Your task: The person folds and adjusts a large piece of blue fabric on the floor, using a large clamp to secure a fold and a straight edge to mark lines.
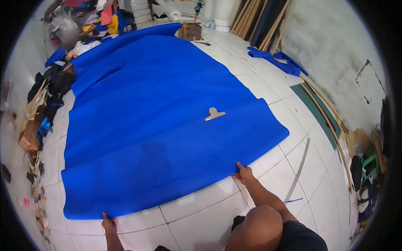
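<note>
A large sheet of bright blue fabric [159, 108] lies spread over the tiled floor, its near edge toward me. My left hand [109, 224] pinches that edge near its left corner, thumb on top. Farther right along the same edge, my right hand [244, 172] grips the fabric with the thumb above and the fingers curled beneath. On the fabric, right of its middle, rests a silver metal bulldog clip [214, 113]. The far end of the sheet is folded or rolled over, with creases at the far left.
A long metal ruler [298, 170] and a thin blue strip [293, 201] lie on the white tiles at right. Cardboard tubes [272, 33] lean on the far wall beside blue fabric scraps [280, 62]. Heaped cloth and cardboard [31, 134] line the left wall. A wooden block [190, 32] stands beyond the sheet.
</note>
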{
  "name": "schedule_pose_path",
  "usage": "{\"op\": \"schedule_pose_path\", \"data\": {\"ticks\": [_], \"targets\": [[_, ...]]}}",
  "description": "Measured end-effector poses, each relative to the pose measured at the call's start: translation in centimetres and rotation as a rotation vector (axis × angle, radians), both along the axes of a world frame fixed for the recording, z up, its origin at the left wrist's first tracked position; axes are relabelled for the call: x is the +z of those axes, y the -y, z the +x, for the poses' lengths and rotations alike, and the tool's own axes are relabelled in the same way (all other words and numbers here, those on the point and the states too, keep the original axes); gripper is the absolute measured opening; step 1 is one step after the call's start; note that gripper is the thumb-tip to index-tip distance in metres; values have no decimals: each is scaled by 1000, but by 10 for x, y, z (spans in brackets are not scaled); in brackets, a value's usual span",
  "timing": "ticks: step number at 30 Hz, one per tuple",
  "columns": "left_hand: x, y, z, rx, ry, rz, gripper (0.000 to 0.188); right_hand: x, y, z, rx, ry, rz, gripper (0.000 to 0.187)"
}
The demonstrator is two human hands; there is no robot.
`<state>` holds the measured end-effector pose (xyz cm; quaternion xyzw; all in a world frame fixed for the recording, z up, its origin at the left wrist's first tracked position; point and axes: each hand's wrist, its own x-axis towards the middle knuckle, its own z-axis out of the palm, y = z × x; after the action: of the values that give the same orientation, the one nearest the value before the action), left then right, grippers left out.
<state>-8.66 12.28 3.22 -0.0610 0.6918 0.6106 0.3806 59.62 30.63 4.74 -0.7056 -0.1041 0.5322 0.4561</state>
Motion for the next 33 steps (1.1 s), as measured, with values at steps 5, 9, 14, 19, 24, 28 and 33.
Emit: {"op": "schedule_pose_path", "data": {"ticks": [5,9,14,19,24,28,33], "targets": [[-15,60,-1,-93,-138,-7,33,-29,16,36,101,-17,14,33],[-3,103,67,-105,100,-5,37,-39,44,106,42,48,-2,35],[13,129,40,153,-6,-53,53,-23,45,124,226,209,-284,45],[-2,176,-91,357,-144,114,57,41,0,60,833,1646,-490,76],[1,218,-188,330,-305,-53,48,93,-96,-46,1536,1512,604,49],[15,186,-169,362,-371,-161,46,150,-122,-209,1897,1311,535,55],[33,205,-187,63,-331,-231,38,69,-169,-281,1692,1633,434,56]]}}
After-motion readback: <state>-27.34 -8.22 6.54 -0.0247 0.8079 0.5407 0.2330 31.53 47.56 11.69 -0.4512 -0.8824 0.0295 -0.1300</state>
